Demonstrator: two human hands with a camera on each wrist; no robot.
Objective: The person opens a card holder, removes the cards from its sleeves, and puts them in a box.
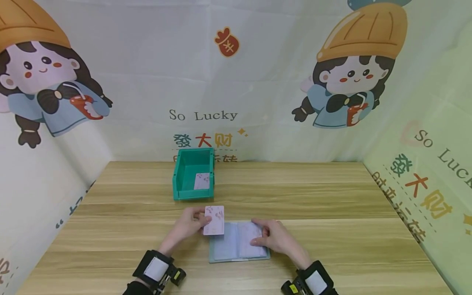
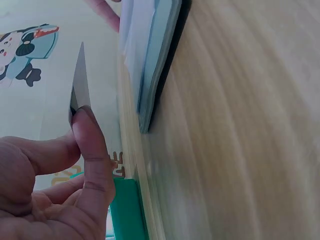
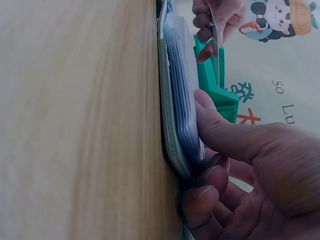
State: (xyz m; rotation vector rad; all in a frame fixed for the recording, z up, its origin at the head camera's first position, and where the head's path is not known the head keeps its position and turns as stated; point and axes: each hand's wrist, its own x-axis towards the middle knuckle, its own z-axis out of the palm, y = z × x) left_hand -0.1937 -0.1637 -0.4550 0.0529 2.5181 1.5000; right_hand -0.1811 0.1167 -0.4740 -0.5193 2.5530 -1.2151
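Observation:
In the head view the left hand (image 1: 192, 223) pinches a pink patterned card (image 1: 215, 220) above the upper left corner of an open booklet (image 1: 225, 246) with clear sleeves. The left wrist view shows this card (image 2: 81, 82) edge-on between the thumb and fingers of the left hand (image 2: 65, 185). At the booklet's right side, the right hand (image 1: 276, 237) holds the edge. Seen from the right wrist, the right hand (image 3: 250, 160) has its thumb on the stacked sleeves (image 3: 182, 95) and its fingers curled at the booklet's edge.
A green bin (image 1: 193, 194) stands behind the booklet on the wooden table (image 1: 313, 196), with another pink card (image 1: 201, 181) lying inside it. A printed cloth (image 1: 265, 94) hangs behind the table and at both sides.

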